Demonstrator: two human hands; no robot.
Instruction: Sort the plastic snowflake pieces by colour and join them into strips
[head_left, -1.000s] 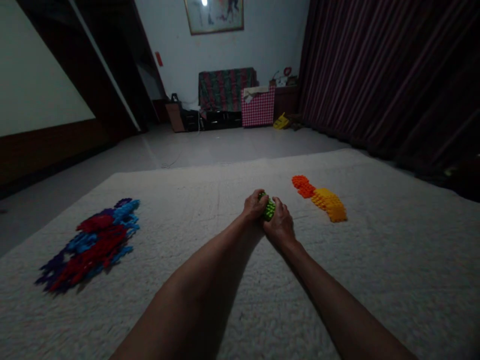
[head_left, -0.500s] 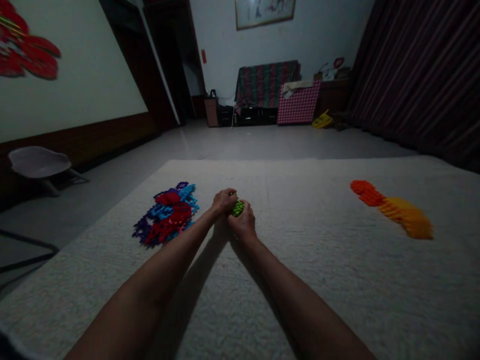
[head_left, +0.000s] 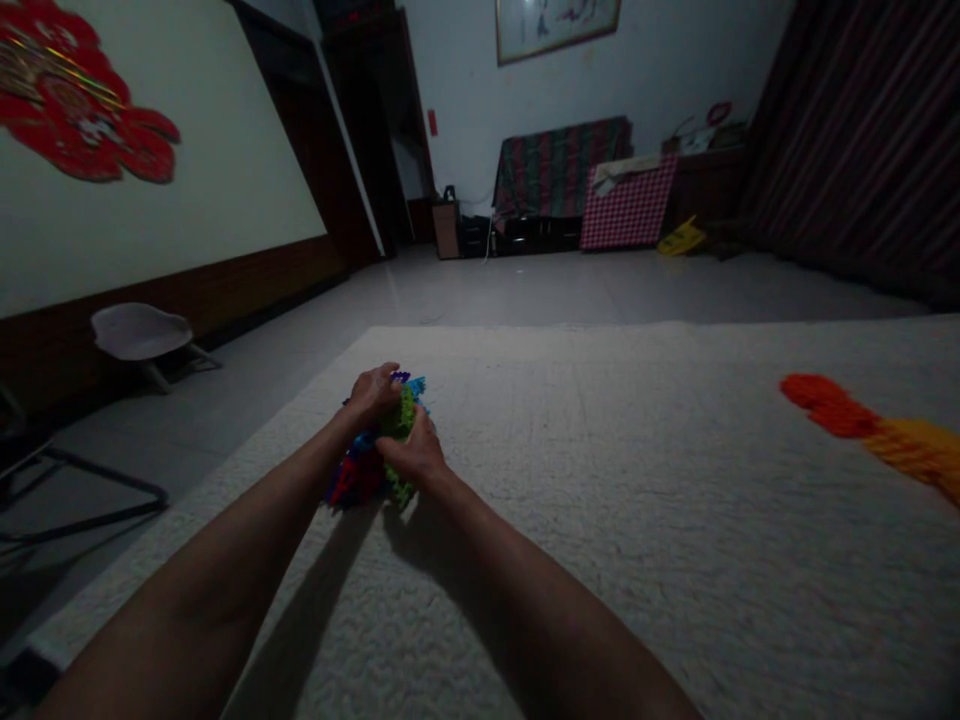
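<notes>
My left hand (head_left: 372,393) is over the left pile of small knobbly, lacy pieces, its fingers curled at the top of a green clump (head_left: 401,424). Thumb and fingers of my right hand (head_left: 417,449) grip the same clump from its near right side. The green clump looks like many small toothed pieces bunched together, and some of it hangs below my right hand. Under and behind the hands shows the pile of red pieces (head_left: 360,478), blue pieces (head_left: 417,386) and purple ones. Much of that pile is hidden by my hands.
Orange pieces (head_left: 829,403) and yellow pieces (head_left: 915,448) lie in a row at the right of the pale quilted surface (head_left: 600,480). Beyond its left edge stand a light chair (head_left: 142,332) and a dark metal frame (head_left: 97,515). A cloth-covered cabinet (head_left: 562,170) is against the far wall.
Both hands have moved left with the green pieces, from the middle of the surface to over the red and blue pile. The green clump now shows longer. The view has turned left.
</notes>
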